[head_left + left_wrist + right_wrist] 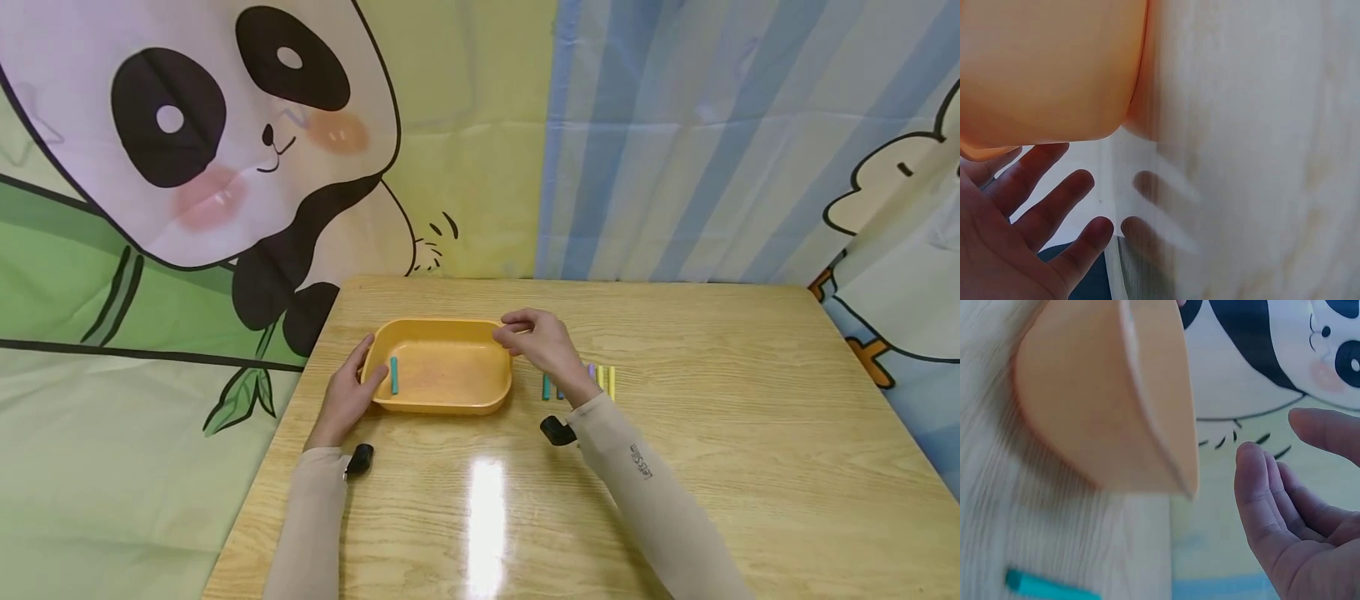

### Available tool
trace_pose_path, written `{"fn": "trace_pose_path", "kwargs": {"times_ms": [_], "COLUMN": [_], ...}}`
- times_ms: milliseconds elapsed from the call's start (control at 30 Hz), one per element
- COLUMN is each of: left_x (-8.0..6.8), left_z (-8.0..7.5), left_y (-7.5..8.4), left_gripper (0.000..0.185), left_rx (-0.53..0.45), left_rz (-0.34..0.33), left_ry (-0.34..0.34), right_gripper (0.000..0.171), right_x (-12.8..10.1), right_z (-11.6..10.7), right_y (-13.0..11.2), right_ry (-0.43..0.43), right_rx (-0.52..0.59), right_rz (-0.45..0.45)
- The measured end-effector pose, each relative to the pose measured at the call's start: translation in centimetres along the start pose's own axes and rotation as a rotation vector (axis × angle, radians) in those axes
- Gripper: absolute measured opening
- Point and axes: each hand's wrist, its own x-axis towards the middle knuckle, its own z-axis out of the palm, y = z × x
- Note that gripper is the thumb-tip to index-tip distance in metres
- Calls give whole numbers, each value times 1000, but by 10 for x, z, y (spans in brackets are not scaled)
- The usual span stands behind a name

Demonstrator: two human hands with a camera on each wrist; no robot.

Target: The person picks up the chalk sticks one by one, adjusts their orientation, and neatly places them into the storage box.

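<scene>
Orange tray sits on the worktop left of centre, one teal stick lying inside it near the left wall. Left hand rests against the tray's left rim; in the left wrist view the fingers are spread and straight, holding nothing. Right hand hovers at the tray's far right corner, fingers loosely curled with the tips close together; cannot tell from the head view if anything is pinched there, and the right wrist view shows a relaxed, empty-looking palm just beside the tray wall. More sticks lie in a short row on the worktop just right of the tray, partly hidden behind the right wrist: teal, purple and yellow ones show. My read: sticks are being moved one at a time into the tray. To do it well, keep the left hand bracing the rim so the light tray doesn't skate, pinch each stick mid-length, lift it clear of the tray's right wall and let go low over the floor so it doesn't bounce or roll. Edges: the tray walls are shallow and flared, so a stick dropped on the rim could tip back out. The row of sticks is near the tray, a short carry. Plenty of open worktop to the right and toward the person; the tray is well in from the left edge and from the back edge against the panda backdrop.
</scene>
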Motion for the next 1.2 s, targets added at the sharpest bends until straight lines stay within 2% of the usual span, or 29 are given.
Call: {"fn": "trace_pose_path", "kwargs": {"times_ms": [167,500,833,1200], "left_x": [-1,-1,-1,-1], "left_z": [1,0,2,2], "left_y": [1,1,0,0], "left_gripper": [69,69,69,67], "left_rx": [-3,-3,-19,-34], "left_rz": [2,1,7,6], "left_ry": [2,-5,-4,2], "right_gripper": [39,46,51,50], "right_x": [-8,-26,-40,-50], "right_z": [-21,-61,-82,-103], "right_y": [17,49,75,91], "right_ry": [54,120,199,253], "right_rx": [-39,-35,-68,-172], "right_rz": [9,76,136,194]}}
